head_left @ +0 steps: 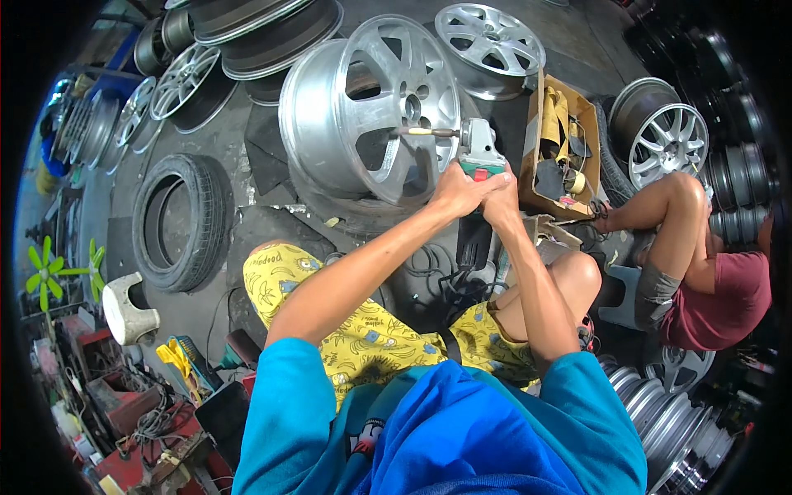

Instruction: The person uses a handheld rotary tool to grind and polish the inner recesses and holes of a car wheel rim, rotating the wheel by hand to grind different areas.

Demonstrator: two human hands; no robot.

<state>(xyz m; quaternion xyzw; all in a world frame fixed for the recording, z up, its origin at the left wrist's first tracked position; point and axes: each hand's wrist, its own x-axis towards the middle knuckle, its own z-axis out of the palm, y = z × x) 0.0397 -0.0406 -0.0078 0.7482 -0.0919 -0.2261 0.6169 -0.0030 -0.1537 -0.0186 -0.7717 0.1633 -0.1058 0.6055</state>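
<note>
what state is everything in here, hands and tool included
Left grip: closed on the power tool
Right grip: closed on the power tool
Power tool: held in both grips, shaft pointing across the large silver rim; running or not, cannot tell
Large silver rim: bare, no tyre mounted
Black tyre: off any rim
Cardboard box: open, things inside
White stool: unoccupied

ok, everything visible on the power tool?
The power tool has a silver, metal-looking head, green housing with a red patch, and a slim shaft pointing left across the silver wheel. Left hand and right hand grip it. Whether the shaft's tip touches the wheel, or the tool is running, I can't tell.
</note>
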